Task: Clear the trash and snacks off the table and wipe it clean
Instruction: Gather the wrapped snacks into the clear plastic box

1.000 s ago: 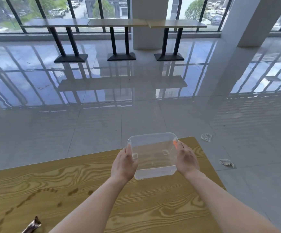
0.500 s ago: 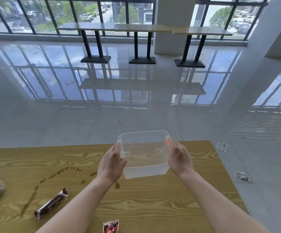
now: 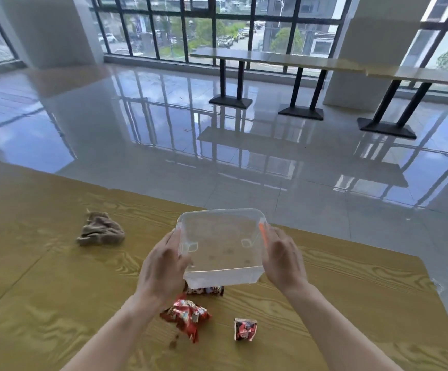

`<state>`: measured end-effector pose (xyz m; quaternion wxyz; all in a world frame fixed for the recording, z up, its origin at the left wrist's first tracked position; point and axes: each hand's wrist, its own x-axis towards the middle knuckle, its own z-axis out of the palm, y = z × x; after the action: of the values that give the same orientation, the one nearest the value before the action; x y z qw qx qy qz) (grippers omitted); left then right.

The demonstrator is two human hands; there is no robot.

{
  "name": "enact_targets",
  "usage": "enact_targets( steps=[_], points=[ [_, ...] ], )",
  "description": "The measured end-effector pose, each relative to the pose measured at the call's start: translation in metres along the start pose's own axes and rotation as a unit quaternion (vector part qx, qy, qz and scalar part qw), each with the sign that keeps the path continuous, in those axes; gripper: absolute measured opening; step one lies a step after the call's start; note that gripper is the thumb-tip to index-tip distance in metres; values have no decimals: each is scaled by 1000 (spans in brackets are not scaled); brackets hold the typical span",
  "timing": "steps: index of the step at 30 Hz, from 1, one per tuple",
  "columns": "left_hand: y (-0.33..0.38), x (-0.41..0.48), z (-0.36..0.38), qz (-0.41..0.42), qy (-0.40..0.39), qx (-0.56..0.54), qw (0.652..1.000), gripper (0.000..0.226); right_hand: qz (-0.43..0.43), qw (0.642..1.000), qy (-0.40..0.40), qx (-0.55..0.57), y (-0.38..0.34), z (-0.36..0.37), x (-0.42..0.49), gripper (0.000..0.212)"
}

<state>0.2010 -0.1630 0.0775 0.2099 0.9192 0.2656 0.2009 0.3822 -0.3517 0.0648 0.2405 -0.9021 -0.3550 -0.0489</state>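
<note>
1. The left grip [image 3: 164, 266] and right grip [image 3: 281, 259] grasp opposite sides of a clear plastic container [image 3: 221, 245] over the surface [image 3: 56, 303].
2. Red snack wrappers [image 3: 186, 315] lie nearer the near edge.
3. A crumpled brown cloth [image 3: 101, 231] lies leftward.

clear bin [image 3: 221, 247], red wrapper [image 3: 186, 315], brown cloth [image 3: 100, 232]

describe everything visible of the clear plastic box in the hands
The clear plastic box is a see-through, round-cornered tub, lidless and seemingly empty. A small tab shows inside each side wall; an orange strip runs along its right rim. It is tipped, opening towards the camera, over the wooden table. The left hand holds its left wall, the right hand its right. Its near bottom edge overlaps a snack wrapper; contact cannot be told.
</note>
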Motion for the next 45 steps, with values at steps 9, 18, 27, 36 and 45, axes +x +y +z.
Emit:
enact_targets(
  steps=[9, 18, 27, 36, 45],
  points=[
    [-135, -73, -109, -123, 27, 27, 992, 60, -85, 992, -54, 77, -168, 62, -21, 63],
    [-230, -103, -135, -139, -17, 12, 990, 61, -18, 990, -120, 72, -240, 135, -57, 59],
    [-263, -113, -108, -112, -66, -4, 992, 70, 30, 991, -118, 52, -242, 160, -85, 66],
    [-274, -93, -95, -129, -64, 4, 990, 63, 91, 985, -68, 130, -220, 151, -87, 37],
    [-276, -76, -70, -40, -108, 98, 989, 83, 133, 955, -263, -35, -148, 150, -96, 67]
  ],
)
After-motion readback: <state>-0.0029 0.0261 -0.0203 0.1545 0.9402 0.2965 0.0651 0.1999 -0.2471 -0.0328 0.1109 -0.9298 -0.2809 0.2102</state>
